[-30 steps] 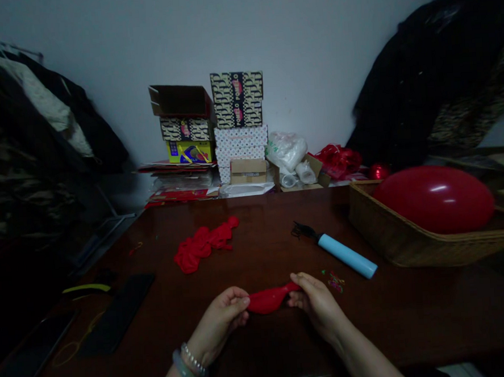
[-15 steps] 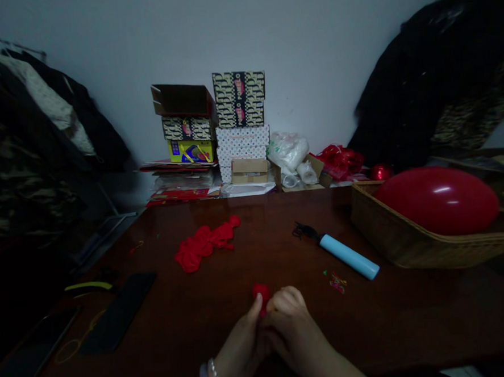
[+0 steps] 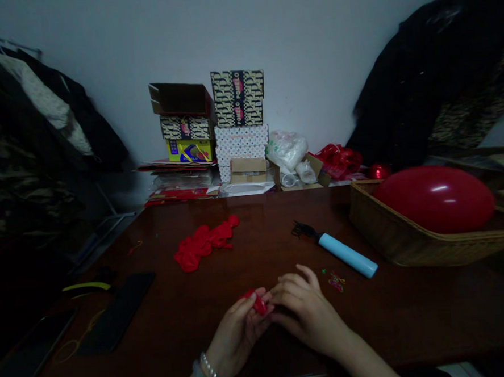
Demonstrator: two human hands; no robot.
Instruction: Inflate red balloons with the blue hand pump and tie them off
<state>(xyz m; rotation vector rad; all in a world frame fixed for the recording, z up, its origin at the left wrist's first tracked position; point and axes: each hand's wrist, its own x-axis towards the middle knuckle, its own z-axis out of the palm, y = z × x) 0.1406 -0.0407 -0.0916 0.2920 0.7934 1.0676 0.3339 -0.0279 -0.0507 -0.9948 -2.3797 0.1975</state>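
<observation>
Near the table's front edge, my left hand [image 3: 242,324] is closed on a small, limp red balloon [image 3: 260,305], pinched between thumb and fingers. Beside it, my right hand [image 3: 306,307] has its fingers apart, its fingertips close to the left fingers; I see nothing in it. Farther off on the table lies a crumpled pile of limp red balloons [image 3: 203,244]. A light-blue hand pump [image 3: 348,255] with a black end rests to the right. Small coloured ties [image 3: 337,281] are scattered just beyond my right hand.
At right a woven basket [image 3: 413,250] holds a large inflated red balloon [image 3: 434,199]. A dark flat slab [image 3: 117,315], a phone-like device [image 3: 31,350] and a yellow-and-black tool [image 3: 86,287] lie at left. Stacked boxes [image 3: 238,98] stand by the wall. Clothes hang on both sides.
My right hand has opened out and drawn slightly to the right. My left hand has tilted, its palm now showing, still with the red balloon in it. The other things stay put.
</observation>
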